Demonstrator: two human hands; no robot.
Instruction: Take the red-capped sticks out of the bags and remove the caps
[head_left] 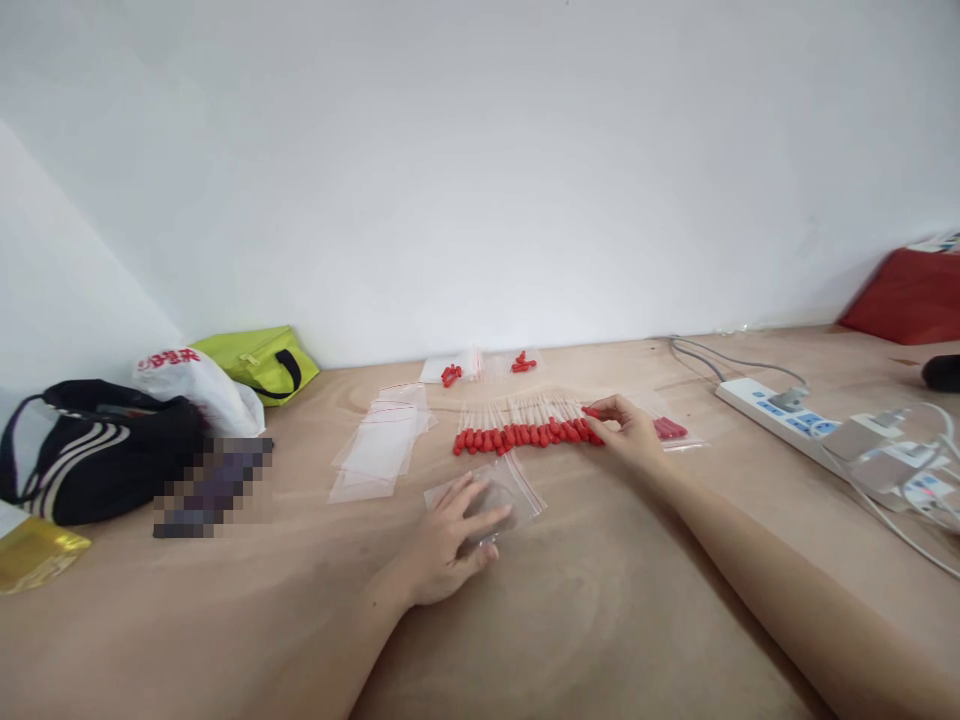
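Note:
My left hand (456,535) lies with its fingers spread over a clear zip-lock bag (529,485), which shows past the fingertips. A row of thin pale sticks with bulbous red ends (517,436) runs across the table's middle, red ends towards me. At the right end of that row, my right hand (628,432) pinches a red-ended stick (592,411) between thumb and fingers. Just beyond this hand, another clear bag (686,443) holds dark pinkish-red pieces. A fanned stack of flat zip-lock bags (379,447) lies left of the row.
Near the wall are two small groups of red pieces (451,375) on or in clear bags. On the right sit a white power strip (780,425) with chargers and cables, and a red bag (911,300). A black bag (97,450), white plastic bag (199,390) and lime-green bag (259,360) stand left.

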